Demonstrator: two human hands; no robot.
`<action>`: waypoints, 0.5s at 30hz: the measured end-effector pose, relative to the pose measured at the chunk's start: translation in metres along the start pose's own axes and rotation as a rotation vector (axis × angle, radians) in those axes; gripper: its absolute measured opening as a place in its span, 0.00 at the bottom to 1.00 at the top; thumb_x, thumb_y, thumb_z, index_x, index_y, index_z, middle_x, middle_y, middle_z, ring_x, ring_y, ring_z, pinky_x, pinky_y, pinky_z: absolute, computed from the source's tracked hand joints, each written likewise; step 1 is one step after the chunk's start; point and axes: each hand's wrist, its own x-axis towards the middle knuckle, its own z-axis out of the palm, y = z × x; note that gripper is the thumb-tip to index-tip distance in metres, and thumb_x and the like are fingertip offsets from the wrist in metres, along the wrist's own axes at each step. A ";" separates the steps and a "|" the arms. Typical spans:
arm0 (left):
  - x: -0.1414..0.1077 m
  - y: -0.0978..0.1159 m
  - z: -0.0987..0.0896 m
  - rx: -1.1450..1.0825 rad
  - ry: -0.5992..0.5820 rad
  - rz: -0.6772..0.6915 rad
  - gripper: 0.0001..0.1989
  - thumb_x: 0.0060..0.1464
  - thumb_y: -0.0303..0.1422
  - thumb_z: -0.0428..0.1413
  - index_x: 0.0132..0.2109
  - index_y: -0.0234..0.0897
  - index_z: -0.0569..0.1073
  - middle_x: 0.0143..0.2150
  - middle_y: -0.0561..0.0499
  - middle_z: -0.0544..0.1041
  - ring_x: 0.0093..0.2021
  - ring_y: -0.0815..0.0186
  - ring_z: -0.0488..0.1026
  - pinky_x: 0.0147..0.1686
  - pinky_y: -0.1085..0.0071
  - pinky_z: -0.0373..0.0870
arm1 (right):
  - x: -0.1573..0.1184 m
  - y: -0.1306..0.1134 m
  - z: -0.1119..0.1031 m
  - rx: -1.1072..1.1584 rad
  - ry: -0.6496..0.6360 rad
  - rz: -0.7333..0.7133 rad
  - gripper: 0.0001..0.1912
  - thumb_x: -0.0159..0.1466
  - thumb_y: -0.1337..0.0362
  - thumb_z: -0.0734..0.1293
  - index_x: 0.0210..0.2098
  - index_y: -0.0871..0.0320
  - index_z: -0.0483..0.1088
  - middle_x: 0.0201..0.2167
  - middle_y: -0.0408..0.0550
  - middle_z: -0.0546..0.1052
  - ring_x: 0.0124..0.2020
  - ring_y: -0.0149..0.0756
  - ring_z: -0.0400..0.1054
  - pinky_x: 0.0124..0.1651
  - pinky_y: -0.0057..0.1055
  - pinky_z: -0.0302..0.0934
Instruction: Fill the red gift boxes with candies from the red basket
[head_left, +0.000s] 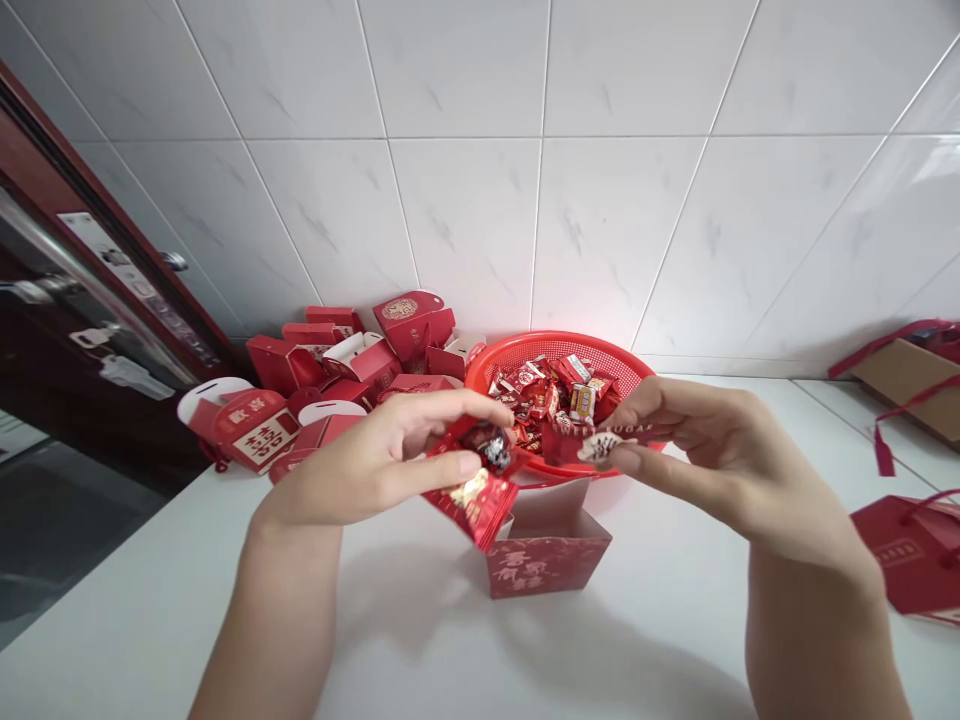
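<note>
My left hand [405, 450] is closed around wrapped candies [476, 495]: a red packet with gold print and a dark, shiny piece beside the thumb. Between the thumb and fingers of my right hand [694, 445] is a dark red candy packet [589, 445] with a pale label. Both hands are above an open red gift box [547, 565], which stands upright on the white table; its inside is mostly out of sight. Just behind it, a red plastic basket [619, 350] holds many red-wrapped candies [581, 400], partly covered by my hands and the packets.
Several red gift boxes [255, 435] are heaped at the back left against the tiled wall [465, 220]. On the right lie a red box with a cord [907, 555] and a brown carton [907, 385]. A dark door [97, 290] borders the table's left side.
</note>
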 end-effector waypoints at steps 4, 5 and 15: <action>-0.003 0.003 -0.003 -0.004 -0.321 0.077 0.13 0.59 0.28 0.59 0.51 0.37 0.81 0.41 0.47 0.84 0.34 0.65 0.79 0.35 0.74 0.75 | -0.004 -0.004 -0.010 -0.168 -0.170 0.004 0.05 0.67 0.65 0.71 0.33 0.56 0.75 0.31 0.46 0.80 0.32 0.35 0.72 0.38 0.30 0.70; -0.003 0.004 -0.002 0.026 -0.358 0.094 0.14 0.58 0.27 0.59 0.51 0.37 0.81 0.42 0.47 0.85 0.37 0.64 0.80 0.38 0.73 0.75 | -0.005 -0.004 -0.009 -0.203 -0.205 0.013 0.05 0.67 0.67 0.70 0.33 0.56 0.75 0.31 0.45 0.80 0.32 0.34 0.72 0.38 0.30 0.70; 0.003 -0.003 0.013 0.295 -0.393 0.051 0.27 0.54 0.28 0.59 0.62 0.43 0.77 0.37 0.54 0.84 0.30 0.67 0.77 0.33 0.75 0.69 | -0.004 0.002 0.018 -0.585 -0.351 0.032 0.11 0.69 0.73 0.62 0.34 0.55 0.72 0.26 0.43 0.76 0.26 0.32 0.67 0.30 0.27 0.58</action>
